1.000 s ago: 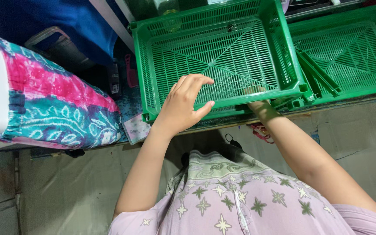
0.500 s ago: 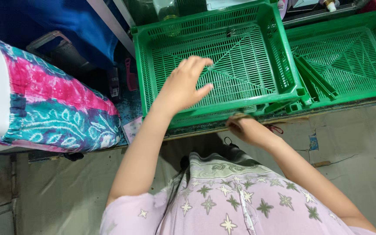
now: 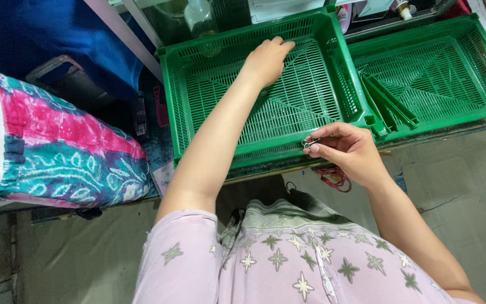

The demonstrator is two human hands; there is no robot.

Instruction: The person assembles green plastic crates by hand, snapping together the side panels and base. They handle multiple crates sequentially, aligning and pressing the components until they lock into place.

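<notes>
Head view looks straight down over a person in a lilac, star-printed top, seated before two green slotted crates. At about eleven o'clock the left hand [image 3: 265,59] reaches into the nearer green crate [image 3: 184,118], fingers curled down onto the far part of its slotted floor; whether anything lies under the fingertips I cannot tell, but nothing shows in the hand. The reach suggests it is steadying the crate or feeling along the floor, and the arm lies diagonally across the tray to get there.

At roughly two o'clock from the lap, the right hand [image 3: 347,152] hovers at the crate's near right corner, thumb and forefinger pinched shut on a small metal clip [image 3: 309,144], the other fingers loosely folded behind. Holding it at the fingertips keeps the tiny piece visible and free to turn; it sits just beside the crate's rim, not touching it as far as I can see.

Further toward two o'clock lies the second green crate [image 3: 482,107], with loose green strips [image 3: 389,101] resting along its left wall. At nine o'clock sits a pink-and-teal patterned cloth bundle [image 3: 68,152]. Below the crates, something red [image 3: 333,177] lies on the floor, too small to identify.
</notes>
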